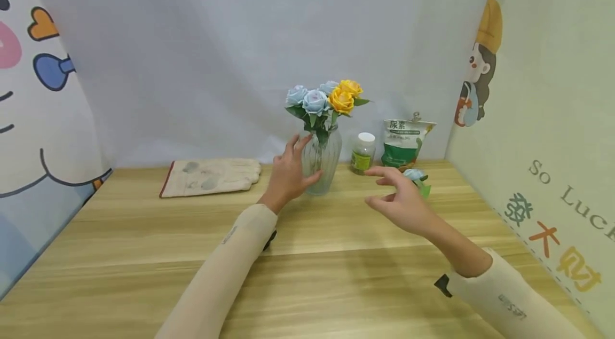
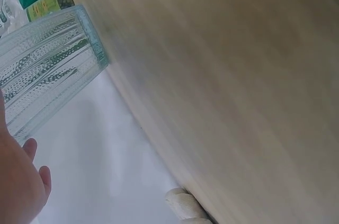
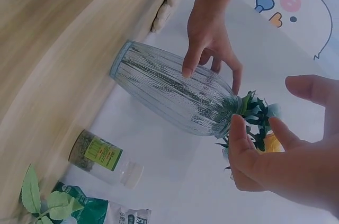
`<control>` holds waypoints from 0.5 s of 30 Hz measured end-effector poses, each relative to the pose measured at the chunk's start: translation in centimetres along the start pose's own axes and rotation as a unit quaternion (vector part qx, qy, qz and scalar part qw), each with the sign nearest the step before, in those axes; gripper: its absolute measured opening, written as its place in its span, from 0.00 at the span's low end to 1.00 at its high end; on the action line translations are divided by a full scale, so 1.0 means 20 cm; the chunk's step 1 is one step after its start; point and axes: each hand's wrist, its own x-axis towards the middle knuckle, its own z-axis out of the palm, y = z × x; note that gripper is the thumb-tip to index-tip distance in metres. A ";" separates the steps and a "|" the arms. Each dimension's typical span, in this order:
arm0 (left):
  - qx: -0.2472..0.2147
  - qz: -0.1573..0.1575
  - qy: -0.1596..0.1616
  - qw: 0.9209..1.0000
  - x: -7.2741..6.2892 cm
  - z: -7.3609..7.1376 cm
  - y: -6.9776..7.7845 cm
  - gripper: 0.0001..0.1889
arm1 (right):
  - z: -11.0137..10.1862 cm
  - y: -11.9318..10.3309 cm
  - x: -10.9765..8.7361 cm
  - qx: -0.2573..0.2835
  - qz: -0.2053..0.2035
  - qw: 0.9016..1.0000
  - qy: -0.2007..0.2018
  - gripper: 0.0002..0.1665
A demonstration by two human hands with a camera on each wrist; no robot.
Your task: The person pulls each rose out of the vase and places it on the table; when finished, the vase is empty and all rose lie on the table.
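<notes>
A clear ribbed glass vase [image 1: 323, 165] stands upright towards the back of the table, holding pale blue roses [image 1: 315, 102] and yellow roses [image 1: 342, 100] with green leaves. My left hand [image 1: 288, 171] is at the vase's left side, its fingers spread and its thumb across the glass. In the right wrist view, that thumb overlaps the vase's body and a finger reaches near the neck. To the right, my right hand [image 1: 401, 203] is held over the table with nothing between its loosely bent fingers. A loose blue rose [image 1: 414, 174] lies partly hidden behind it.
A white-capped jar [image 1: 362, 155] with a yellow-green label stands right of the vase. Beside it is a green-and-white bag [image 1: 402, 142] with a metal clip on top. Pale work gloves [image 1: 211, 176] lie at the back left. A white cloth [image 1: 230, 61] hangs behind the table.
</notes>
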 end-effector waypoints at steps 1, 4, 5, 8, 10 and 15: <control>-0.001 0.001 0.000 1.000 0.00 0.00 0.00 0.49 | 0.00 0.00 0.00 0.001 0.002 1.000 -0.001 0.28; 0.003 0.003 -0.003 1.000 0.00 0.00 0.00 0.48 | 0.01 0.01 -0.02 0.005 0.010 1.000 -0.008 0.28; 0.002 0.003 -0.004 1.000 -0.01 0.00 0.01 0.48 | 0.01 0.01 -0.02 0.007 0.012 1.000 -0.010 0.28; 0.006 0.002 -0.007 1.000 -0.02 0.00 0.01 0.48 | 0.03 0.02 -0.01 0.010 0.008 1.000 -0.012 0.27; 0.007 0.004 -0.003 1.000 -0.01 0.01 0.01 0.49 | 0.04 0.02 0.01 0.014 0.002 1.000 -0.016 0.27; 0.010 0.009 0.005 1.000 0.01 0.00 0.01 0.49 | 0.06 0.01 0.06 0.007 -0.008 1.000 -0.026 0.27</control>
